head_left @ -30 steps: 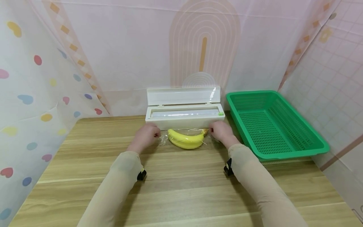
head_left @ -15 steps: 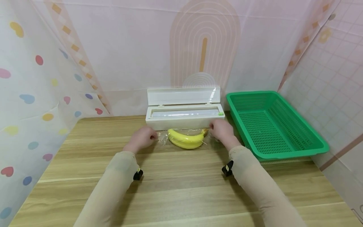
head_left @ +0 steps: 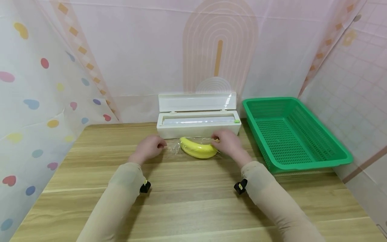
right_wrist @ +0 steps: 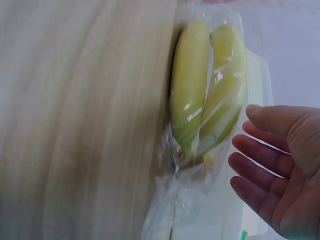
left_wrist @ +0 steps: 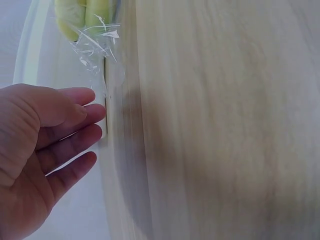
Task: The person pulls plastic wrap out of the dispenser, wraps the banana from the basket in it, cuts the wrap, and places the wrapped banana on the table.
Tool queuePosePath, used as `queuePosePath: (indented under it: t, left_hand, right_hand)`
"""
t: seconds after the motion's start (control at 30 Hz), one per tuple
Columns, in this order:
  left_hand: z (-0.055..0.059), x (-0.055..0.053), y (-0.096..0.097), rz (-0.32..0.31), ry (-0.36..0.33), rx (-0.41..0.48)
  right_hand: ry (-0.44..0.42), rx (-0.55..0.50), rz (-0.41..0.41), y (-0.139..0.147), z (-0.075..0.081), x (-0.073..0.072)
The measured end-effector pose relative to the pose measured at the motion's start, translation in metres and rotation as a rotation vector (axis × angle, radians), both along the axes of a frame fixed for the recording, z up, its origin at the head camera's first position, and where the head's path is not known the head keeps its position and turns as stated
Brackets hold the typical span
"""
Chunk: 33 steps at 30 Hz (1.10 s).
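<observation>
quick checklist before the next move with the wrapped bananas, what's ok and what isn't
1. Film over both bananas: ok
2. Film ends tucked in: not ok, crumpled ends stick out
3. Film cut free from the roll: cannot tell
4. Lid of the white box closed: not ok, standing open
5. Left grip free: ok, holding nothing
6. Right grip near bananas: ok, fingers relaxed by the stem end
</observation>
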<state>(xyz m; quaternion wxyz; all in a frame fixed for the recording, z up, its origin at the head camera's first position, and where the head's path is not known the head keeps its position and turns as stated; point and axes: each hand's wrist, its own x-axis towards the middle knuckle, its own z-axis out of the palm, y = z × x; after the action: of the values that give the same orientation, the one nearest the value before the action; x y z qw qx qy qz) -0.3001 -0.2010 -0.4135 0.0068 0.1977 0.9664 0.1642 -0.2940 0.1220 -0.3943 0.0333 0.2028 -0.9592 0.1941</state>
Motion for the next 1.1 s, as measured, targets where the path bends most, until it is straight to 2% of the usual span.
queuePosePath:
  t: [0.17, 0.3, 0.43, 0.57, 0.8, 1.1]
  left_hand:
    - [0.000, 0.002, 0.001, -0.018, -0.001, 0.044]
    - [-0.001, 0.004, 0.002, -0.007, -0.029, 0.145]
    - [-0.001, 0.007, 0.006, 0.038, -0.063, 0.264]
    - [-0.001, 0.009, 0.010, 0.075, -0.084, 0.339]
    - [-0.005, 0.009, 0.014, 0.122, -0.114, 0.417]
    - [-0.001, 0.011, 0.014, 0.278, -0.216, 0.496]
  right_hand:
    - [0.011, 0.003, 0.052, -0.007, -0.003, 0.006]
    - [0.044, 0.024, 0.089, -0.012, -0.004, 0.009]
    - [0.067, 0.039, 0.120, -0.018, -0.004, 0.012]
    - [0.081, 0.056, 0.140, -0.024, -0.005, 0.015]
    - [0.094, 0.111, 0.132, -0.032, -0.008, 0.017]
    - [0.147, 0.095, 0.158, -0.033, -0.012, 0.021]
